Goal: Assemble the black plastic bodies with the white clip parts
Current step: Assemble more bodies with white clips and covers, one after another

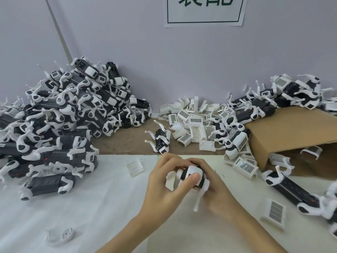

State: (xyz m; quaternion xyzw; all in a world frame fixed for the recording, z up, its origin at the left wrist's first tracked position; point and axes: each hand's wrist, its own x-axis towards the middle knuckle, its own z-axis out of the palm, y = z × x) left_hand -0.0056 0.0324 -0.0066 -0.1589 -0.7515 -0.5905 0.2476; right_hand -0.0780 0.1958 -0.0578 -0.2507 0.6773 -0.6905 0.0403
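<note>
Both hands, left hand (162, 181) and right hand (213, 187), grip 1 black body (186, 173) above the white cloth (91, 207), thumb pressing its white clip (194, 173) home; next likely needs firm seating pressure.

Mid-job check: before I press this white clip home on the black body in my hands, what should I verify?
1. Left hand grips the black body: ok.
2. Right hand holds it too: ok.
3. Thumb on the white clip: ok.
4. Clip fully seated: cannot tell, fingers hide the joint.
5. Loose white clips in stock: ok.
6. Room on the white cloth: ok.
</note>
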